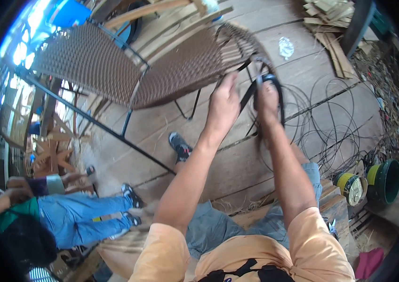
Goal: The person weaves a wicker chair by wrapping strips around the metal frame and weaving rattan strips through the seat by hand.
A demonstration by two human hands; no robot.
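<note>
A long lounge chair with a brown woven seat (pixel 176 70) and a dark metal frame stands before me. My left hand (pixel 225 101) is closed close by the near edge of its far right end; what lies inside the fingers is hidden. Just to the right, my right hand (pixel 268 98) is closed around a black strip (pixel 281 96), smeared by motion. Part of a dark band (pixel 247 97) shows between the two hands. Above them, the chair's end (pixel 242 42) has an open patch where pale slats show through.
Loose dark strand coils (pixel 331 122) spread over the wooden floor at right. Two buckets (pixel 384 181) stand at lower right. Wood scraps (pixel 329 14) are piled at the far right. At lower left sits another person in blue jeans (pixel 82 216).
</note>
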